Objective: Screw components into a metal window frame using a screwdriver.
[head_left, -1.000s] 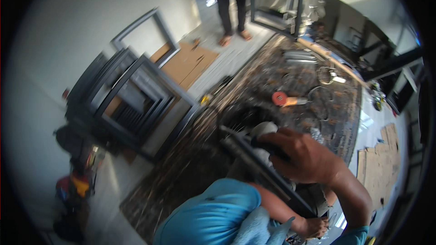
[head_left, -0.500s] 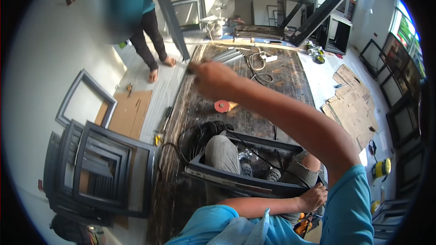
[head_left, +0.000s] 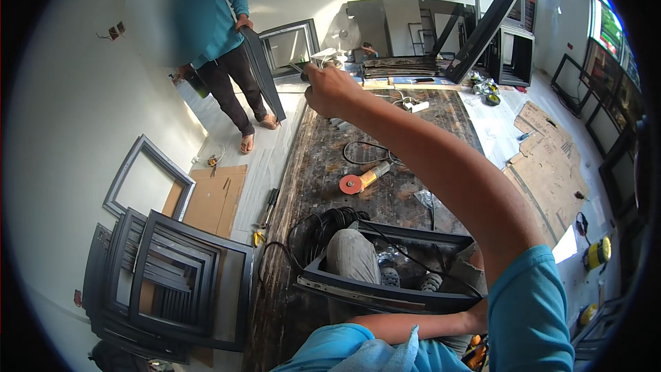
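Note:
My right hand [head_left: 330, 89] is raised over the far part of the work table [head_left: 313, 165], its fingers closed round a small dark thing I cannot make out. A dark grey rectangular frame [head_left: 392, 297] lies across my lap, my knees and shoes showing inside it. At its right end is my left hand [head_left: 476, 315], mostly covered by my right arm and sleeve, so its fingers are hidden. Beyond the frame an angle grinder [head_left: 372, 175] with a red disc lies on the table. A coil of black cable [head_left: 320, 231] sits at the frame's left end.
Several dark frames [head_left: 196, 224] lean at the left beside a cardboard sheet [head_left: 220, 196]. A co-worker [head_left: 220, 48] stands far left, holding a long dark panel [head_left: 263, 72]. Flattened cardboard [head_left: 551, 155] covers floor on the right. White power strip [head_left: 416, 106] lies at the table's far end.
The view has tilted up, so the scene sits lower. My right hand is higher in the picture. My left hand, gripping the frame's right corner before, is now mostly hidden behind my right arm.

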`<control>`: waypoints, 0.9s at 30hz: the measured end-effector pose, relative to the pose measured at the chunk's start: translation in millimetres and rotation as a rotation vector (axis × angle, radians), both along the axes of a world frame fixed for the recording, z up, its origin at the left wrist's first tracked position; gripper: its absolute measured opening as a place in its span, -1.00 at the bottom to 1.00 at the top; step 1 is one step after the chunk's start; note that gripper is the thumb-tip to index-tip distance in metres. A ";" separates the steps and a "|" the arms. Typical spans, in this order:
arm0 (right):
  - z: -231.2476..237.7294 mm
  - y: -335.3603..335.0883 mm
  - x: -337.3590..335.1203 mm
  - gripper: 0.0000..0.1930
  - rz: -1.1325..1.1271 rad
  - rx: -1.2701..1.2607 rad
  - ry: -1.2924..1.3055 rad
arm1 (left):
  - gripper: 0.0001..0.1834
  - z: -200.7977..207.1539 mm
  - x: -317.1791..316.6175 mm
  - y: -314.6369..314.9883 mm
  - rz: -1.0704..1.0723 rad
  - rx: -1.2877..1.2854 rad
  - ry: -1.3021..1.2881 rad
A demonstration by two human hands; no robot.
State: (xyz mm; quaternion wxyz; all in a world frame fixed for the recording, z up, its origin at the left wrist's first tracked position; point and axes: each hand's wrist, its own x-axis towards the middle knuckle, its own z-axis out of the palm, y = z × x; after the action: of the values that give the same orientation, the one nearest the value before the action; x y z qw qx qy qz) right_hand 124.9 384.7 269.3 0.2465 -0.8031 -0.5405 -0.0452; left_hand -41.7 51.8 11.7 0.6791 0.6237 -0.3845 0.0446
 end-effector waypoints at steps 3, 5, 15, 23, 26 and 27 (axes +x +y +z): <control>-6.9 5.2 1.5 -0.51 0.021 0.045 -0.015 | -0.55 -11.4 7.1 -4.0 0.170 0.204 -0.213; -6.6 -2.3 1.1 -0.52 0.031 0.061 -0.023 | -0.56 8.1 -1.2 5.8 0.122 0.207 -0.142; -60.2 -186.6 -0.7 -0.67 0.105 0.061 0.070 | -0.89 -55.4 17.8 -30.1 0.374 0.523 -0.370; -42.1 -509.4 -40.7 -0.52 -0.383 -0.286 0.506 | -0.82 -33.3 18.8 -2.8 0.333 0.771 -0.230; -52.1 -580.2 -84.3 -0.42 -0.525 -0.396 0.507 | -0.80 -26.4 16.9 -10.9 0.310 0.780 -0.209; -60.6 -593.8 -99.8 -0.49 -0.544 -0.341 0.510 | -0.78 -24.4 15.6 -11.7 0.298 0.808 -0.206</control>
State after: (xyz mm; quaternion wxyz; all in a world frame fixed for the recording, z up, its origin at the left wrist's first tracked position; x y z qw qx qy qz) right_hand 25.1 -209.1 208.6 0.2152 -0.9315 -0.2298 0.1822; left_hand -26.1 40.1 -12.7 0.3249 0.8800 -0.3426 0.0504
